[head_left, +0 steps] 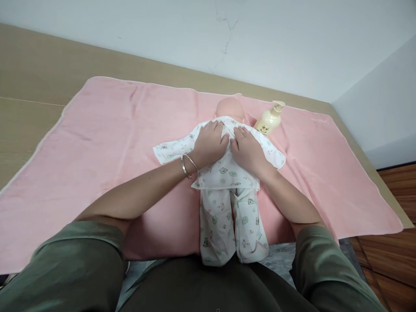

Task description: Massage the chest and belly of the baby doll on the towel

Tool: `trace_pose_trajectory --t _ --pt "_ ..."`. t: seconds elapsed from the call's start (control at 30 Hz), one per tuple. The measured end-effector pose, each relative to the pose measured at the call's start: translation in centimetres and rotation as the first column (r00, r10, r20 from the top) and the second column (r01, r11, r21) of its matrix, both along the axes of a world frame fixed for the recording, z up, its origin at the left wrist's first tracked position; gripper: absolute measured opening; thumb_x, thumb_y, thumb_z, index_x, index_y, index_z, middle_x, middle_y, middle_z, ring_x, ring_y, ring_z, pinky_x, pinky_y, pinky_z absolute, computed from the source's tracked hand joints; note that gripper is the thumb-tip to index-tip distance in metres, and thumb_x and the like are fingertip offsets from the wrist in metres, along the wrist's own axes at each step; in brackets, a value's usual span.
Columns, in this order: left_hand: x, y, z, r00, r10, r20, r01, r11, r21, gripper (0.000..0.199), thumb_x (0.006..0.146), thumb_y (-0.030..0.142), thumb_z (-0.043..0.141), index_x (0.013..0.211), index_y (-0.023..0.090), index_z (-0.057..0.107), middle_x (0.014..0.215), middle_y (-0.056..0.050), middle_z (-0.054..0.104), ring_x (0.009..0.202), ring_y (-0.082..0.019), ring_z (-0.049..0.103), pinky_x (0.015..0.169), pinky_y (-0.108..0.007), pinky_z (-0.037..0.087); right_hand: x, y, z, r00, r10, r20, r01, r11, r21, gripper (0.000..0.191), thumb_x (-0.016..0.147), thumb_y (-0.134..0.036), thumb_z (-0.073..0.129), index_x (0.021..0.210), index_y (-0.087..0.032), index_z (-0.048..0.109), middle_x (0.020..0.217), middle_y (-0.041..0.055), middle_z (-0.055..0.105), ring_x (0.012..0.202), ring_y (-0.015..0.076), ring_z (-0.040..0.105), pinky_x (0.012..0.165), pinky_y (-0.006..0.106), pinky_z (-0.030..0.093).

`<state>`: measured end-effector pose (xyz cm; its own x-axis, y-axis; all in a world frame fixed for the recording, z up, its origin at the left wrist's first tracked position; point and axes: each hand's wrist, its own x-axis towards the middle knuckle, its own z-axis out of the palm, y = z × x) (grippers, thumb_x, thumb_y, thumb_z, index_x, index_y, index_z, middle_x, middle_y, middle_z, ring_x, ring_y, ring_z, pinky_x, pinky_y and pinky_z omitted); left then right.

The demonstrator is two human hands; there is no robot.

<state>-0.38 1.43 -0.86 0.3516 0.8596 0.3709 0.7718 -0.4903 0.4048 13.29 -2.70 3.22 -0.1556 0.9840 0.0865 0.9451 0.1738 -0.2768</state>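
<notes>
A baby doll [228, 108] lies with its head toward the wall, dressed in a white printed shirt [224, 173] and matching trousers [217, 225]. On the left side of the shirt's upper part rests my left hand [210, 142], open, palm down. My right hand [247, 146] lies open on the other side, its fingers pointing toward the doll's head. Both thumbs are near the middle of the shirt. The sleeves spread out to either side, and the trouser legs reach the front edge near my body. The doll's face is not visible.
A pink blanket [97, 143] lies under the doll, over a wooden surface [29, 65]. A cream pump bottle [269, 119] leans or lies beside the doll's head on the right. A white wall [162, 30] rises behind. Wood-grain panels [396, 255] show at lower right.
</notes>
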Motion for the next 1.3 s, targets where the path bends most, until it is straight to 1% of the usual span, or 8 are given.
trace_pose_trajectory --t 0.13,0.3,0.43,0.63,0.83,1.1,1.2,1.3 --pt "0.3 0.0 -0.7 0.999 0.04 0.031 -0.041 0.999 0.025 0.049 0.095 0.03 0.035 0.134 0.007 0.051 0.139 -0.021 0.056 0.133 -0.035 0.048 0.114 -0.056 0.034 0.6 0.8 0.2 0.998 0.025 -0.051 -0.026 0.999 -0.028 0.056 0.098 -0.026 0.034 0.146 0.0 0.043 0.154 0.0203 0.043 0.148 0.03 0.034 0.125 0.045 0.026" --pt "0.4 -0.1 -1.1 0.998 0.02 0.068 -0.022 0.999 0.028 0.05 0.095 0.032 0.038 0.135 0.005 0.05 0.143 -0.023 0.053 0.137 -0.037 0.043 0.118 -0.057 0.028 1.9 3.0 -1.1 0.989 -0.009 -0.147 0.003 0.999 -0.038 0.064 0.096 -0.035 0.041 0.151 -0.001 0.035 0.162 0.019 0.029 0.153 0.0297 0.022 0.127 0.047 0.018" --pt "0.4 0.2 -1.4 0.996 0.015 0.092 -0.017 1.0 0.018 0.051 0.094 0.033 0.04 0.135 0.005 0.052 0.143 -0.021 0.053 0.137 -0.036 0.044 0.12 -0.054 0.027 2.1 3.3 -2.0 0.989 -0.006 -0.147 0.009 1.0 0.015 0.063 0.096 -0.036 0.04 0.15 -0.003 0.037 0.16 0.0183 0.033 0.153 0.029 0.025 0.127 0.048 0.018" --pt "0.4 0.3 -1.5 0.992 0.018 0.128 -0.022 0.999 0.032 0.048 0.094 0.034 0.04 0.134 0.01 0.053 0.143 -0.019 0.054 0.136 -0.034 0.045 0.119 -0.056 0.028 2.3 3.4 -2.6 0.989 0.015 -0.148 -0.007 0.998 0.056 0.061 0.096 -0.037 0.039 0.149 -0.008 0.039 0.16 0.0155 0.036 0.152 0.0282 0.027 0.126 0.05 0.021" --pt "0.3 -0.1 -0.7 0.997 0.017 0.076 -0.014 0.999 -0.033 0.053 0.095 0.033 0.039 0.137 0.003 0.05 0.144 -0.022 0.051 0.139 -0.035 0.042 0.121 -0.053 0.025 2.1 3.3 -2.3 0.994 0.003 -0.108 -0.001 1.0 0.027 0.063 0.097 -0.034 0.038 0.15 -0.001 0.036 0.161 0.0202 0.032 0.152 0.029 0.025 0.127 0.046 0.019" --pt "0.3 0.4 -1.4 0.995 0.016 0.102 -0.018 1.0 0.022 0.05 0.094 0.035 0.039 0.135 0.009 0.052 0.142 -0.018 0.054 0.136 -0.034 0.045 0.119 -0.054 0.028 2.1 3.3 -2.3 0.992 -0.001 -0.129 0.005 1.0 0.029 0.063 0.097 -0.037 0.039 0.15 -0.004 0.037 0.161 0.0179 0.033 0.153 0.0278 0.025 0.127 0.046 0.019" --pt "0.3 -0.2 -1.2 0.995 -0.006 0.101 0.002 0.999 0.041 0.05 0.095 0.035 0.039 0.136 0.009 0.051 0.144 -0.019 0.053 0.138 -0.034 0.044 0.119 -0.055 0.028 2.9 3.6 -2.1 0.99 0.048 -0.135 -0.047 0.999 0.01 0.067 0.095 -0.041 0.043 0.15 -0.004 0.036 0.161 0.0185 0.031 0.152 0.0292 0.025 0.126 0.048 0.019" --pt "0.5 -1.6 -0.7 0.997 -0.036 0.069 0.034 0.999 0.031 0.051 0.096 0.033 0.038 0.139 0.008 0.047 0.15 -0.021 0.046 0.143 -0.036 0.037 0.12 -0.056 0.024 3.6 3.8 -1.8 0.984 0.094 -0.151 -0.1 0.994 -0.033 0.071 0.093 -0.044 0.047 0.151 -0.006 0.036 0.162 0.0177 0.029 0.152 0.0301 0.025 0.126 0.05 0.019"
